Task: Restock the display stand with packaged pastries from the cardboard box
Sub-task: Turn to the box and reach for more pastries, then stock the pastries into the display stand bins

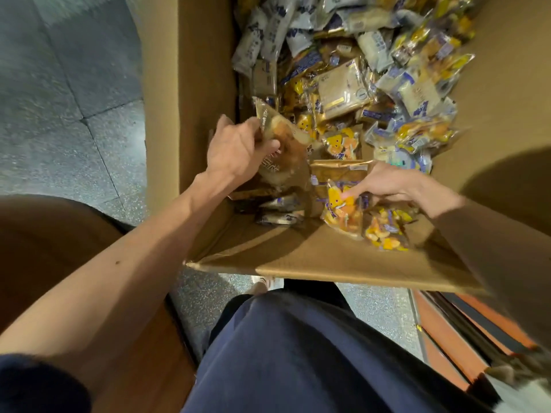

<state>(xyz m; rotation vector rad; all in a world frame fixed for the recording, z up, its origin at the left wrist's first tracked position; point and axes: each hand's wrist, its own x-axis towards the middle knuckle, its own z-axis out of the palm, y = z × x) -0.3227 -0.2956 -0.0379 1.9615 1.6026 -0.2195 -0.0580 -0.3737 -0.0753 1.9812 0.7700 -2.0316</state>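
Cardboard box point(205, 84) sits on the floor point(74, 99), filling the frame's upper middle; packaged pastries point(372, 70) heaped inside, thickest upper right. Left grip point(235, 150) by the box's left wall, on the upper packet point(286, 138); right grip point(396, 183) centre-right, on the lower packet point(343, 213)

Open box point(298, 263) holds a loose heap of packs point(346, 90), clear, yellow and blue-white; a clear pack point(283, 138) stands tilted by the left wall; a yellow pack point(343, 213) lies near the front.

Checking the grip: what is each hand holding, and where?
Left hand grips a clear pastry packet by its side; right hand pinches a yellow packet at its top.
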